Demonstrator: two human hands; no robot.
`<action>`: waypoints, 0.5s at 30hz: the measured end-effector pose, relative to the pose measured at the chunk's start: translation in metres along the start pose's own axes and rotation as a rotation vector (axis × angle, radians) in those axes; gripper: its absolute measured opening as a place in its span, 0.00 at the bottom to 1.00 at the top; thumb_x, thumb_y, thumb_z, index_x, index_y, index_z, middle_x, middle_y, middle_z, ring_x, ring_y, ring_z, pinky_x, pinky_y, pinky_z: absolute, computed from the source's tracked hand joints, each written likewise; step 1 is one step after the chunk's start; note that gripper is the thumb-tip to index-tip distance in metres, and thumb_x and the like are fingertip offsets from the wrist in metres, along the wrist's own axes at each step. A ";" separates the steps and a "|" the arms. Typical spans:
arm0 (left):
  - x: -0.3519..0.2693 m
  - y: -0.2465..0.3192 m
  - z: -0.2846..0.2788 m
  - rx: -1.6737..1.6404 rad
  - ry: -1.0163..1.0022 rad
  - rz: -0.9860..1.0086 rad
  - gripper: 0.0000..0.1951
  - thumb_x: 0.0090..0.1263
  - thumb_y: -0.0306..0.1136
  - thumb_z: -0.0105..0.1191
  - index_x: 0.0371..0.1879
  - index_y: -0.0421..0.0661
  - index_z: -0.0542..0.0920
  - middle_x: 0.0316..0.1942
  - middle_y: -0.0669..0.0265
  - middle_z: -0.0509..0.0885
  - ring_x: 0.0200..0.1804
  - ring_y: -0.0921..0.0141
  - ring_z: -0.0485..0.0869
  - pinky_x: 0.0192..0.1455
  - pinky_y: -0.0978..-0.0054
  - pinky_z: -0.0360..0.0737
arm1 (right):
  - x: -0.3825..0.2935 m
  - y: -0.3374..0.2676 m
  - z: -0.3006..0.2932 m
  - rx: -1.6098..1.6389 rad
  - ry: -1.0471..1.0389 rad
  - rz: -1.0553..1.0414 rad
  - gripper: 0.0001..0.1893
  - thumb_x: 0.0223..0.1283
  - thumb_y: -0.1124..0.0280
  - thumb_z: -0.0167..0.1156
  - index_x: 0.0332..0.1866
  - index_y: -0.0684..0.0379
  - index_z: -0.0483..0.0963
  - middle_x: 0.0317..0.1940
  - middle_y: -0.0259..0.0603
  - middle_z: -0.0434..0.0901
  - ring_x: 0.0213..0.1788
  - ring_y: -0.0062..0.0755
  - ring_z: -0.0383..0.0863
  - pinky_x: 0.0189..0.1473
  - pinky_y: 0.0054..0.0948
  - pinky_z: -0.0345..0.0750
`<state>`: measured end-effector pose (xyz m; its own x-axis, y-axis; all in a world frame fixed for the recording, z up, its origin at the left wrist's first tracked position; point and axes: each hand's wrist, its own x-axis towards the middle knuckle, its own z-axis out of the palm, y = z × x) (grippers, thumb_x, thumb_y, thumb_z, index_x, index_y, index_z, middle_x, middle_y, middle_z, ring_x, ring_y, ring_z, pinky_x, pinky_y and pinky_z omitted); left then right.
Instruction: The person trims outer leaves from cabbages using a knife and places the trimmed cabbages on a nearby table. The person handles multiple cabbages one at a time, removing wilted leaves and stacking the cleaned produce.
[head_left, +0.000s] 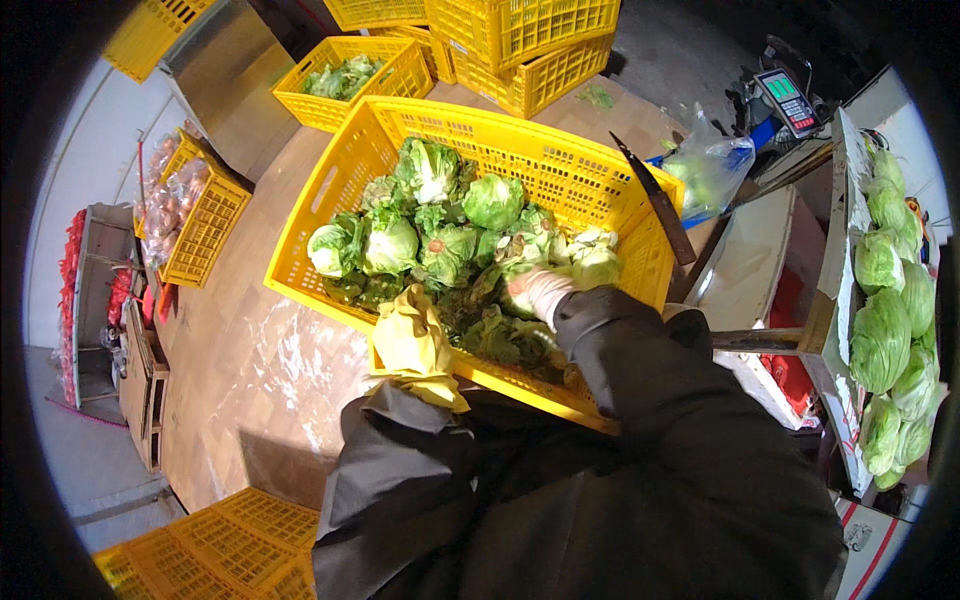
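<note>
Before me stands a large yellow plastic crate (600, 154) with several heads of lettuce in it, some with browned, wilted leaves. My right hand (541, 291), pale at the wrist, reaches into the crate and touches a lettuce head (516, 302); its fingertips are hidden. A paler, trimmed-looking head (596, 262) lies just beyond it. In a loose yellow glove, my left hand (412, 330) is at the crate's near rim, its grip not clear. A dark knife (656, 199) slants across the crate's right end, tip pointing away from me.
On the right, a shelf holds several green lettuce heads (885, 341). A digital scale (787, 101) stands behind a clear plastic bag (709, 169). More yellow crates (517, 45) are stacked at the back. Another crate (206, 236) at left holds bagged produce.
</note>
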<state>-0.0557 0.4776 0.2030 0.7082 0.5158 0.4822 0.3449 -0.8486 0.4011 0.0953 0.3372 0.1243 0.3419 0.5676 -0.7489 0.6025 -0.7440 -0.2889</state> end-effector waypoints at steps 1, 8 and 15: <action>-0.001 -0.001 0.001 -0.041 0.019 0.001 0.03 0.70 0.30 0.56 0.34 0.45 0.81 0.18 0.59 0.77 0.23 0.60 0.78 0.26 0.64 0.75 | 0.004 0.010 -0.002 0.035 -0.061 -0.017 0.48 0.60 0.67 0.66 0.78 0.40 0.39 0.77 0.39 0.28 0.76 0.50 0.44 0.73 0.45 0.59; 0.000 0.003 -0.001 -0.257 0.065 -0.008 0.08 0.66 0.23 0.57 0.43 0.42 0.83 0.26 0.59 0.82 0.24 0.64 0.77 0.30 0.71 0.77 | 0.009 0.063 -0.031 -0.044 -0.449 0.208 0.45 0.58 0.65 0.68 0.75 0.49 0.45 0.73 0.44 0.41 0.70 0.45 0.54 0.68 0.40 0.65; 0.008 0.010 -0.013 -0.164 0.013 0.002 0.11 0.62 0.20 0.57 0.42 0.40 0.83 0.33 0.62 0.86 0.28 0.65 0.78 0.33 0.71 0.77 | 0.074 0.024 0.020 0.257 0.124 0.232 0.43 0.56 0.63 0.70 0.72 0.59 0.51 0.69 0.49 0.54 0.64 0.39 0.64 0.62 0.35 0.70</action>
<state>-0.0546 0.4744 0.2212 0.7001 0.5169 0.4927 0.2377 -0.8193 0.5218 0.1207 0.3541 0.0505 0.5421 0.4003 -0.7388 0.3033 -0.9132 -0.2722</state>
